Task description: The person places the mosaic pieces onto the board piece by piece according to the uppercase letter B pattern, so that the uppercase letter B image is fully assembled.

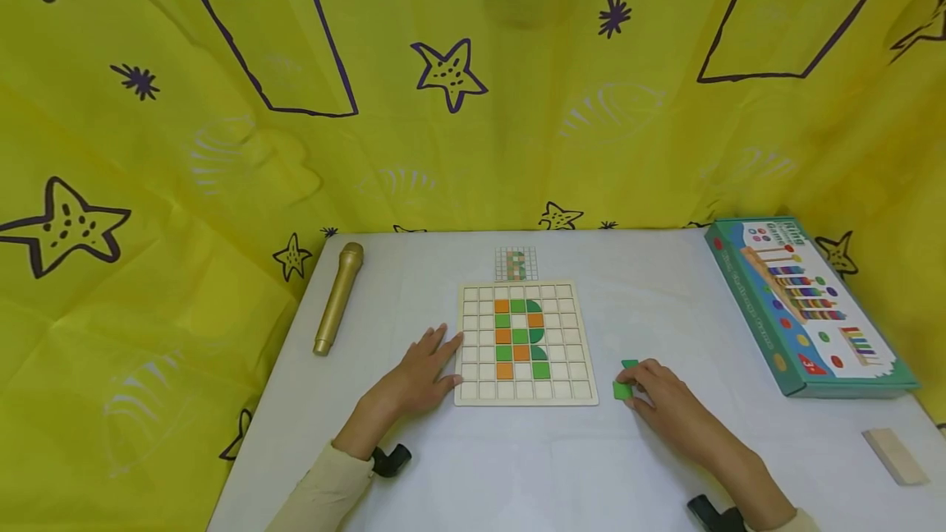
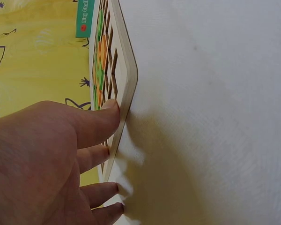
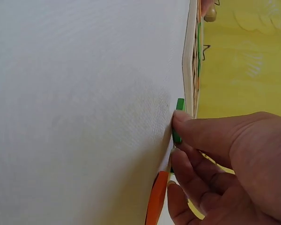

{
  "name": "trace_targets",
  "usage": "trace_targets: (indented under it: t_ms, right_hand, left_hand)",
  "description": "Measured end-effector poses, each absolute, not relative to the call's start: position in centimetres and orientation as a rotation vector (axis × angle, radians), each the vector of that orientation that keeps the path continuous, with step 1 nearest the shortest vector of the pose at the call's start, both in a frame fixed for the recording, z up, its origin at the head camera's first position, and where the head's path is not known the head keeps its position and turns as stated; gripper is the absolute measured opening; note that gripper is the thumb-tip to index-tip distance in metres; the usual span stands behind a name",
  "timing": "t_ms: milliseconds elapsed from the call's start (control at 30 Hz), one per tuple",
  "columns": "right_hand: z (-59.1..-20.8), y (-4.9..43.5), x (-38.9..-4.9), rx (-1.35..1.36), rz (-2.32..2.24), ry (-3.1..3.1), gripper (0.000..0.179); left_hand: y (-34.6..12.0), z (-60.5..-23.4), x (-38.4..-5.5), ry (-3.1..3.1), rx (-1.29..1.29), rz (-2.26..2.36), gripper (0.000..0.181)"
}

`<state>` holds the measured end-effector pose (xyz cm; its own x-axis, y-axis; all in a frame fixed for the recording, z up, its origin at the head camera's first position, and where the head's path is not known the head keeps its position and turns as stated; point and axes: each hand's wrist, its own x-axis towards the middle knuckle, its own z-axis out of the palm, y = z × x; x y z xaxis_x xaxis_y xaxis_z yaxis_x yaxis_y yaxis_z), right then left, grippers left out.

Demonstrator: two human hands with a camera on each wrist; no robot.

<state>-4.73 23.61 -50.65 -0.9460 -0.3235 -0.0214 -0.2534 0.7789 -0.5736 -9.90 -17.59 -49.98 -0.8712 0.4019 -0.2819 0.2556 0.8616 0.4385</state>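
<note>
A square wooden grid board (image 1: 473,392) lies on the table, with orange, green and dark green tiles set in its cells in the form of a letter R. My left hand (image 1: 415,378) rests at the board's left edge, its fingers spread; in the left wrist view the thumb touches the board's rim (image 2: 129,75). Right of the board, my right hand (image 1: 668,405) pinches a green tile (image 1: 622,391) between thumb and fingers. Another green piece (image 1: 629,363) shows just beyond those fingertips. An orange piece (image 3: 156,199) appears near the fingers in the right wrist view.
Behind the board lies a small pattern card (image 1: 516,263). A gold microphone (image 1: 338,299) is at the table's left. On the right are a green-edged game box (image 1: 813,306) and a pale wooden block (image 1: 895,456). A yellow curtain (image 1: 517,154) hangs behind the table.
</note>
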Motion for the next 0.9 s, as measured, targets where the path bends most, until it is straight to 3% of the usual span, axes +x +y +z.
trace_targets:
  t_ms: [633,900]
  right_hand:
    - [-49.7,20.1,-7.5,-0.275,-0.922,2.924,0.027]
    - [-49.1,15.3,-8.2,-0.407,-0.947,2.836,0.025]
  left_hand:
    - [-17.6,-49.7,-9.7,2.659,0.503,0.575,0.068]
    - [-17.6,-49.5,-9.8,2.667,0.487,0.564,0.068]
